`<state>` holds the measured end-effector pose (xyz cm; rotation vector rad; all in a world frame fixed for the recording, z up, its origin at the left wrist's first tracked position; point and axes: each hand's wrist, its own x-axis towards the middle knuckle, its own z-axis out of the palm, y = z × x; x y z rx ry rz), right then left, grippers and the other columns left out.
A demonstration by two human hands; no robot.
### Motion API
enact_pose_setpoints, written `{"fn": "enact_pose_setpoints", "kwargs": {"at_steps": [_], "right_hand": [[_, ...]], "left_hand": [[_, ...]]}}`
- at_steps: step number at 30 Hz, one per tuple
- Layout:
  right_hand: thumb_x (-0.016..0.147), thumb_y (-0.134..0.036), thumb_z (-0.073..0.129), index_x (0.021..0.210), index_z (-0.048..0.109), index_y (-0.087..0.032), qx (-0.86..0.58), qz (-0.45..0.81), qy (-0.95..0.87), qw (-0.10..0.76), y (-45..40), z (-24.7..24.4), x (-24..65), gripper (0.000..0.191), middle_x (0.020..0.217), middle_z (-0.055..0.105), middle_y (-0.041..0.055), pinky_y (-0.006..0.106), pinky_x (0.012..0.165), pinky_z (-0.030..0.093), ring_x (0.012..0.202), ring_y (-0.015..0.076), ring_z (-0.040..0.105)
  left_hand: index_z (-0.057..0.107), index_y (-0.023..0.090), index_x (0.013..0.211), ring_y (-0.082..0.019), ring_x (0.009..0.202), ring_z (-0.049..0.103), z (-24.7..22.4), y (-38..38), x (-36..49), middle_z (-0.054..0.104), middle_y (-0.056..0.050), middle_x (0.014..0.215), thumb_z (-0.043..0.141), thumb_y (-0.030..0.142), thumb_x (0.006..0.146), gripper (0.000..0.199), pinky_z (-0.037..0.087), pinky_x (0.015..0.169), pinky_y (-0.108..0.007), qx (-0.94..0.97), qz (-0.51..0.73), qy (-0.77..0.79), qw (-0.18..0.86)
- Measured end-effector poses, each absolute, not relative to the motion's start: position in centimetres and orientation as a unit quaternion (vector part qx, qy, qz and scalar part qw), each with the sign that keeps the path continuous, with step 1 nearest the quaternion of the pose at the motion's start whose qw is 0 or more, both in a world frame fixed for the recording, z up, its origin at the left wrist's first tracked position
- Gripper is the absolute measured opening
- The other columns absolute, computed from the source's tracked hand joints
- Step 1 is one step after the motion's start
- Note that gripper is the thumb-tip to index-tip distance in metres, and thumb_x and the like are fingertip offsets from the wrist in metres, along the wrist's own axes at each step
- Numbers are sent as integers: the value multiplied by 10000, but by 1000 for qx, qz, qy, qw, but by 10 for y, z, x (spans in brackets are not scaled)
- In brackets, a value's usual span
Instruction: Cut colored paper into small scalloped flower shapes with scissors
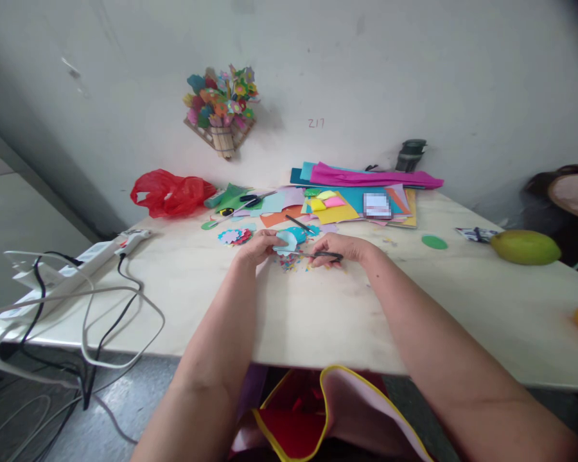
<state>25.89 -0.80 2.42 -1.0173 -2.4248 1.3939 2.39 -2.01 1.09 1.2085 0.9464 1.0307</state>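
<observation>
The wall (366,77) is plain and whitish grey, with some small marks and a handwritten number (316,123) in reddish colour. On it hangs a bouquet of colourful craft flowers (224,102). Against this wall stands a pale table (318,321) with faint marbling. The floor (120,401) is bluish grey and speckled. The light is soft.

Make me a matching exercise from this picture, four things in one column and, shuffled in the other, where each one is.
Things:
1. Rounded pale blue paper
2. Nearer scissors
3. Red plastic bag
4. Colourful flower arrangement

Places:
A. Up on the wall
B. In the left hand
C. At the back left of the table
D. In the right hand

Right pairs: 1-B, 2-D, 3-C, 4-A
</observation>
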Motion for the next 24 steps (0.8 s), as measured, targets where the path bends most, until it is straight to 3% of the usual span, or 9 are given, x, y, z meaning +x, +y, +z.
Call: {"fn": "enact_pose_setpoints", "kwargs": {"at_steps": [15, 24], "right_hand": [[632, -542, 736, 784, 665, -126, -365, 464, -803, 79, -14, 28, 256, 448, 503, 531, -31, 202, 381, 356, 390, 71, 461], [636, -472, 745, 794, 677, -131, -351, 478, -803, 62, -12, 28, 258, 383, 498, 540, -32, 201, 394, 373, 398, 76, 477]], "left_hand": [[625, 115, 530, -98, 424, 509, 12, -20, 23, 590, -17, 493, 736, 158, 462, 138, 388, 458, -228, 521, 469, 413, 581], [633, 105, 586, -130, 513, 583, 6, -13, 19, 634, -35, 572, 734, 150, 490, 146, 439, 547, -247, 494, 515, 410, 568]]}}
